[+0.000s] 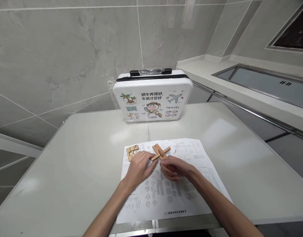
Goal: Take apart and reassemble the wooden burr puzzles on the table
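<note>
Above the printed sheet, my right hand [174, 167] pinches the lower end of a flat wooden puzzle piece [156, 147] marked with a small figure. A round wooden rod [167, 149] crosses this piece at a slant, and an upright wooden bit stands near the crossing. Whether the rod passes through a hole cannot be made out. My left hand [140, 165] has its thumb and forefinger closed at the rod's lower left end. Just beyond the left fingers lie more wooden puzzle pieces [135, 147], grouped in a small block and partly covered by that hand.
Under my hands a paper sheet [190, 187] with printed diagrams lies on the pale folding table [92, 158]. A white cartoon-printed case [151, 90] in clear plastic stands at the table's back. To the right runs a counter [200, 67] with a glass-topped appliance [269, 82].
</note>
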`<state>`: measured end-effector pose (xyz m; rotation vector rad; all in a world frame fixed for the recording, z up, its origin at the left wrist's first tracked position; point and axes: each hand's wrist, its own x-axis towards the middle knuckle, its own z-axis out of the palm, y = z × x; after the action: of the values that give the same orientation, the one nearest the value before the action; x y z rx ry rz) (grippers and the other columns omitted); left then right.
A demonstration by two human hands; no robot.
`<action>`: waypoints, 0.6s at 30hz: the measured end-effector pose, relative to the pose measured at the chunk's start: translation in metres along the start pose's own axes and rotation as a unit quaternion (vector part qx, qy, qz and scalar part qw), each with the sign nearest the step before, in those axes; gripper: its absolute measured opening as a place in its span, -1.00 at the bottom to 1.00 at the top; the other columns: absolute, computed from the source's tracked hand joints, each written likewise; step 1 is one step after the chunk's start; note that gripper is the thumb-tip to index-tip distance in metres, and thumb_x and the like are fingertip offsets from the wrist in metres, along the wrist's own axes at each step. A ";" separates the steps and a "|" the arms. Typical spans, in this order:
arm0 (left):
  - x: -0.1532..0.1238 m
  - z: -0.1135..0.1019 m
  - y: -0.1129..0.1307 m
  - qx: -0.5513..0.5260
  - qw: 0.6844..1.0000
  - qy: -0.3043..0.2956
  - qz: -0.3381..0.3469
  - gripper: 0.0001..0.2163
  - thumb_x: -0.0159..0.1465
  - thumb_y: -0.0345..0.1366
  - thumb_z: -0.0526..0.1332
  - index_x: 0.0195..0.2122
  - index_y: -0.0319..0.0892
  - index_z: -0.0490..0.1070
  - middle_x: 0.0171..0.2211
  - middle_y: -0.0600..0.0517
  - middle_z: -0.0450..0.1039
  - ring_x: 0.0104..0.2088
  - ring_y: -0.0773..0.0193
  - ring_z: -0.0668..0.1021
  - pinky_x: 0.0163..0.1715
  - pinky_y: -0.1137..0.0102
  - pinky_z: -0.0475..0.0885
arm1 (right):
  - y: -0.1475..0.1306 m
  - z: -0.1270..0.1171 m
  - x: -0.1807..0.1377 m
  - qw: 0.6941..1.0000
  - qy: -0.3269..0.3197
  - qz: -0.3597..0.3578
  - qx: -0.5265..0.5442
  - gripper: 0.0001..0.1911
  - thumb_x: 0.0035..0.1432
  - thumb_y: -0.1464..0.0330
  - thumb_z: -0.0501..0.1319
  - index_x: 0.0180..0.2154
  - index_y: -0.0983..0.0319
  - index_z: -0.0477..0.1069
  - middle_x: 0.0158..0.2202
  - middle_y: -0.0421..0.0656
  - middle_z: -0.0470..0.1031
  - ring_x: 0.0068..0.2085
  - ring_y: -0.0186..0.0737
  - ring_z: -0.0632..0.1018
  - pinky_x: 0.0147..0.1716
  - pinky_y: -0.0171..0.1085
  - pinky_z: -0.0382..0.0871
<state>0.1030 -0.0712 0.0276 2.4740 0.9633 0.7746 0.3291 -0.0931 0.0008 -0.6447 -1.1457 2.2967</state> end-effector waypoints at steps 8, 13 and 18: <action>-0.004 0.013 -0.006 0.048 0.996 0.072 -0.021 -0.80 0.52 -0.23 0.13 -0.20 -0.12 0.49 -0.43 0.00 0.54 -0.43 0.18 0.57 -0.40 0.28 0.38 | -0.012 0.003 -0.005 0.990 0.127 -0.001 -0.060 -0.54 0.39 -0.08 0.18 -0.22 0.20 0.45 -0.62 -0.32 0.39 -0.66 -0.32 0.36 -0.73 -0.37 0.22; -0.008 0.018 -0.011 0.087 0.993 0.075 -0.019 -0.78 0.50 -0.20 0.14 -0.26 -0.10 0.50 -0.50 0.03 0.48 -0.48 0.21 0.52 -0.47 0.30 0.33 | -0.008 0.002 -0.003 0.982 0.168 0.021 -0.078 -0.55 0.38 -0.06 0.20 -0.27 0.20 0.43 -0.65 -0.34 0.34 -0.68 -0.33 0.35 -0.74 -0.37 0.20; -0.011 0.021 -0.014 0.098 0.992 0.074 -0.015 -0.78 0.49 -0.22 0.16 -0.31 -0.10 0.45 -0.51 0.05 0.44 -0.49 0.22 0.51 -0.50 0.31 0.28 | -0.008 0.001 -0.002 0.982 0.172 0.034 -0.064 -0.57 0.35 -0.03 0.23 -0.30 0.20 0.44 -0.66 -0.32 0.35 -0.68 -0.33 0.36 -0.76 -0.38 0.18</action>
<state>0.1024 -0.0720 0.0003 2.5904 1.1780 0.9035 0.3313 -0.0907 0.0084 -1.0962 -1.1225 2.0687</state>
